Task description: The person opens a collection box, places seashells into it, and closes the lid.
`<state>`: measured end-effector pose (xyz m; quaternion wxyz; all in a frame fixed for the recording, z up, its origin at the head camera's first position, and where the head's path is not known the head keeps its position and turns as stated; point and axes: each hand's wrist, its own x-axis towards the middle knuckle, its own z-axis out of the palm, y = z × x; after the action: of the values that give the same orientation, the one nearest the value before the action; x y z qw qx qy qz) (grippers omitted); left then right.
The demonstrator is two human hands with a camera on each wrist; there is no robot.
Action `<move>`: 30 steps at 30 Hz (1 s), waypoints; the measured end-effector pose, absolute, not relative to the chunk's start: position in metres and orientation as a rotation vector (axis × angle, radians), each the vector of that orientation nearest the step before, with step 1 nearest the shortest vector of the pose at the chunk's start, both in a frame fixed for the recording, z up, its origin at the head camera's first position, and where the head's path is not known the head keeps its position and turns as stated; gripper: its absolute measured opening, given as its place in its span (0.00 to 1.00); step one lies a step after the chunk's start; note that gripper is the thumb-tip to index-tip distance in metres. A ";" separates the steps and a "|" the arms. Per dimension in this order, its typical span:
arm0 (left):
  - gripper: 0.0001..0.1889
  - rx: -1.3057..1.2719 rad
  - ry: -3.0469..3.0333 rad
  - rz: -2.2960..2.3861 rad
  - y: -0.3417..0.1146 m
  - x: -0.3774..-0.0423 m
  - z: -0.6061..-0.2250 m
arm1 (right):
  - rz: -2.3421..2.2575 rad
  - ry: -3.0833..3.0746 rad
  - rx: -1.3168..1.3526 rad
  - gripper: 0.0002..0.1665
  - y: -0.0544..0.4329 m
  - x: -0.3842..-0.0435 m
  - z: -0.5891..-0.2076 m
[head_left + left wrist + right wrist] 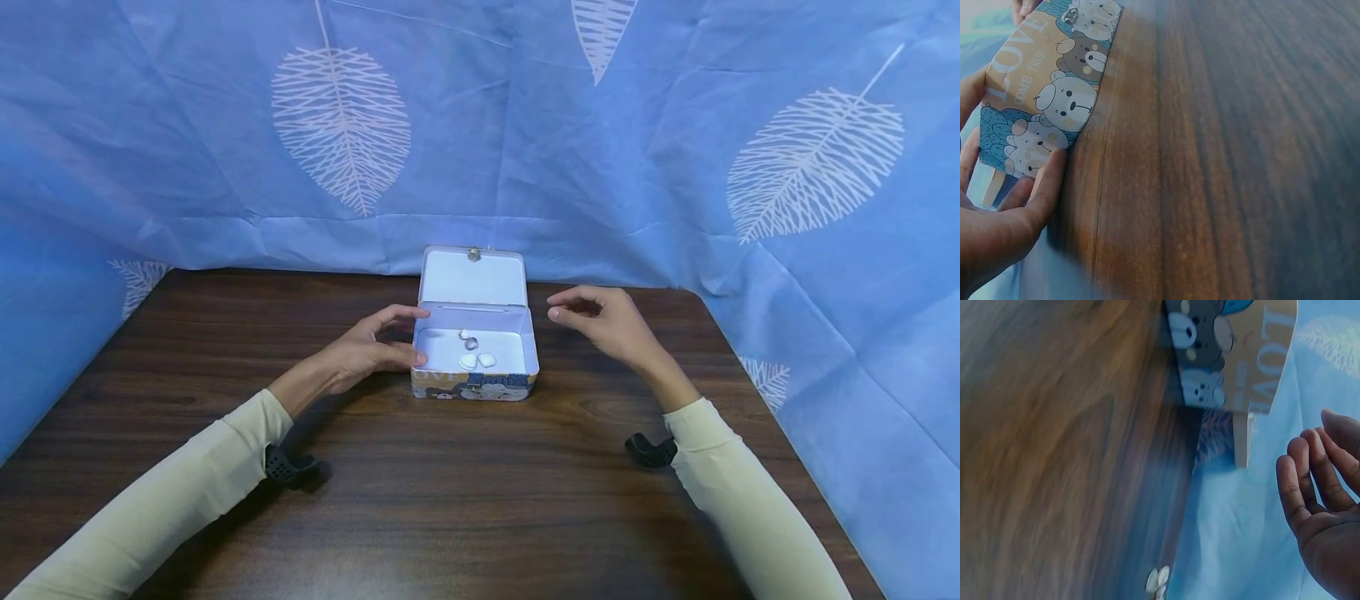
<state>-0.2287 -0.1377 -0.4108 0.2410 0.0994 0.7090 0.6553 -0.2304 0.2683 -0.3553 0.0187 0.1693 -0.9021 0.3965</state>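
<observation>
A small tin box [476, 385] with printed bears and a "LOVE" front stands on the table, lid [474, 279] raised at the back. Several small white and grey shell-like pieces [468, 361] lie on its floor. My left hand [352, 354] is spread along the box's left side, thumb toward the front, forefinger at the rim farther back. In the left wrist view its fingertips lie against the printed tin [1066, 103]. To the right of the box hovers my right hand [600, 321], fingers loosely bent, nothing visible between them.
A few white shell-like pieces [1157, 579] lie by the table edge in the right wrist view. The dark wooden table [465, 500] meets a blue leaf-print curtain [480, 150] behind the box. Black wrist straps [288, 467] hang under both sleeves.
</observation>
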 end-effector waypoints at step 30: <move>0.43 0.302 1.954 1.780 -0.139 -0.228 -0.410 | 1.019 -3.031 0.281 0.25 0.348 -0.252 -0.378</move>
<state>-0.2275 -0.1392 -0.4103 0.2384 0.1102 0.7134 0.6497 -0.2521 0.3478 -0.3778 -0.0341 0.0876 -0.9437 0.3172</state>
